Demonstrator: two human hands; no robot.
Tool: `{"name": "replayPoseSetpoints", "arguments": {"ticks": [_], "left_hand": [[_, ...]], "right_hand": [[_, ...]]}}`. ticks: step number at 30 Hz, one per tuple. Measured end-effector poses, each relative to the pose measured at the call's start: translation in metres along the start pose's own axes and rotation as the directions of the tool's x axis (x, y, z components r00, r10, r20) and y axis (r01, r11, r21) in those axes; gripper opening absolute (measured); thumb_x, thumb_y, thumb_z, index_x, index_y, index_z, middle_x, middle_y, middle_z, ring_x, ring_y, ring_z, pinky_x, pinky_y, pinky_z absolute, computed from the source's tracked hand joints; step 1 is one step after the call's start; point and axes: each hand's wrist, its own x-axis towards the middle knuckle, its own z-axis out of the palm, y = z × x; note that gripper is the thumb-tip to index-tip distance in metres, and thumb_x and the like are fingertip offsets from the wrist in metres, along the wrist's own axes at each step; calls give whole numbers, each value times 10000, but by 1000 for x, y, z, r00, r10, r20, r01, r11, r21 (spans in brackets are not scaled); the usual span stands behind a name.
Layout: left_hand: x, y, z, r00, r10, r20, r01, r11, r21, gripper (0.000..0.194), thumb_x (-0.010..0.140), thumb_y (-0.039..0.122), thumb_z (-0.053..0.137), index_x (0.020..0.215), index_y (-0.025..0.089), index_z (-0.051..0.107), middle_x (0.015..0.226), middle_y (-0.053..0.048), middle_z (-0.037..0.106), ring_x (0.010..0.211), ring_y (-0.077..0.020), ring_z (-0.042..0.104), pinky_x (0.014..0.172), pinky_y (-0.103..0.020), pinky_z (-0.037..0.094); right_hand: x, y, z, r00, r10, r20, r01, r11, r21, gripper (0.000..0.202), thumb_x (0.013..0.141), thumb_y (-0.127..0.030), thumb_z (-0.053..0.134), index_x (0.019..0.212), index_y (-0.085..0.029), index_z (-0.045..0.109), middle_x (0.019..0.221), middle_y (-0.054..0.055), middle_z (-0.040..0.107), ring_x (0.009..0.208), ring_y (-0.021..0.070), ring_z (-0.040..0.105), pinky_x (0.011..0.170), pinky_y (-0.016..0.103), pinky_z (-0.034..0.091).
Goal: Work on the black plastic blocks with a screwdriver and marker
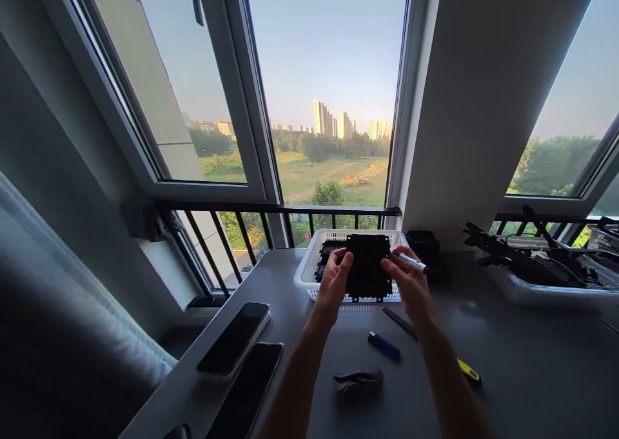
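A flat black square part with small tabs along its edges is held up between my two hands, in front of a white perforated basket. My left hand grips its left edge, thumb on the near face. On the right edge my right hand pinches it, and a white marker pen is also held in those fingers, pointing out to the right. More black parts lie in the basket, partly hidden by the held part.
On the grey table lie a blue lighter, a dark crumpled item, a yellow-handled tool and two phones at left. A clear tray with black parts stands at right, beyond it a window railing.
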Motion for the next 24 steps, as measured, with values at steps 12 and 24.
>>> {"name": "replayPoseSetpoints", "arguments": {"ticks": [12, 24], "left_hand": [[2, 1, -6, 994, -34, 108, 13, 982, 189, 461, 633, 321, 790, 1034, 135, 661, 613, -19, 669, 546, -166, 604, 493, -263, 490], [-5, 11, -4, 996, 3, 85, -28, 955, 295, 408, 634, 259, 789, 1013, 143, 692, 575, -3, 645, 582, -160, 608, 559, -239, 415]], "right_hand": [[1, -24, -13, 892, -360, -271, 330, 932, -151, 327, 825, -419, 635, 1023, -168, 570, 839, 67, 711, 720, 192, 680, 575, 292, 513], [-25, -37, -9, 966, -247, 74, 257, 901, -349, 278, 837, -428, 628, 738, -169, 608, 528, -25, 588, 440, 94, 518, 415, 196, 376]]}}
